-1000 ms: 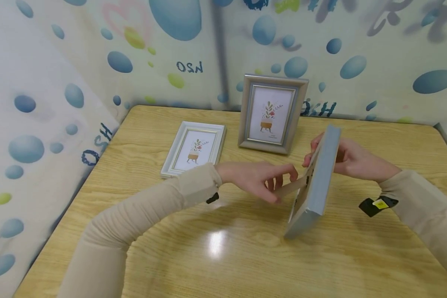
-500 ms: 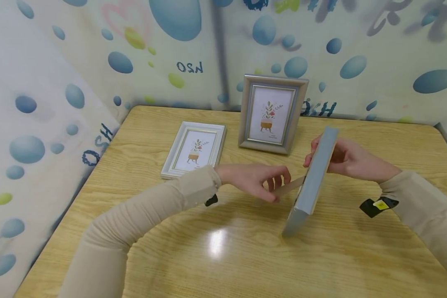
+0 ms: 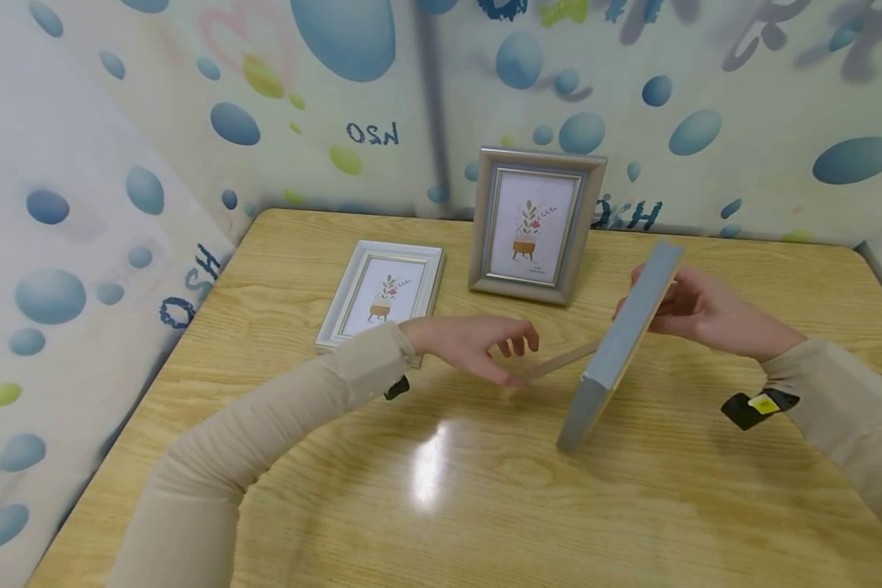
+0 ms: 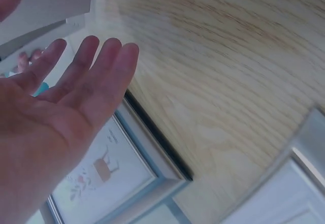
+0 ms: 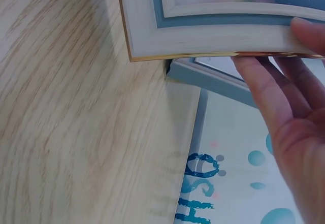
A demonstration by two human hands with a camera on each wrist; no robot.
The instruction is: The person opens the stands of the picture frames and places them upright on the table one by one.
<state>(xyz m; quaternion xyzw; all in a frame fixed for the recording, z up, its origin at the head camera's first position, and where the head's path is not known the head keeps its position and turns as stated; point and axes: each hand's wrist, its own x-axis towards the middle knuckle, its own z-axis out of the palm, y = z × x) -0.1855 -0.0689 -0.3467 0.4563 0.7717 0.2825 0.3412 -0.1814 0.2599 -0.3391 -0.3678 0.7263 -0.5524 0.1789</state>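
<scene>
My right hand (image 3: 728,317) grips the top edge of a picture frame (image 3: 625,327), thumb on its front and fingers behind. The frame leans on the table, side edge toward the head camera; its white and blue-grey moulding (image 5: 213,38) shows in the right wrist view. From its back a flat stand leg (image 3: 563,360) juts out to the left. My left hand (image 3: 474,343) is at the leg's free end, thumb tip close to it. In the left wrist view that hand's fingers (image 4: 101,76) are spread, loosely bent, with nothing between them and the thumb.
Behind my hands a grey-brown picture frame (image 3: 582,237) stands upright near the patterned wall. A white picture frame (image 3: 331,327) lies face up at the left, partly covered by my left sleeve (image 3: 378,359). The wooden table (image 3: 485,506) reflects light at the front.
My left hand has drawn back left, its thumb and fingers parting from the stand leg. My right hand has shifted slightly right, and the gripped frame tilts more to the right at its top.
</scene>
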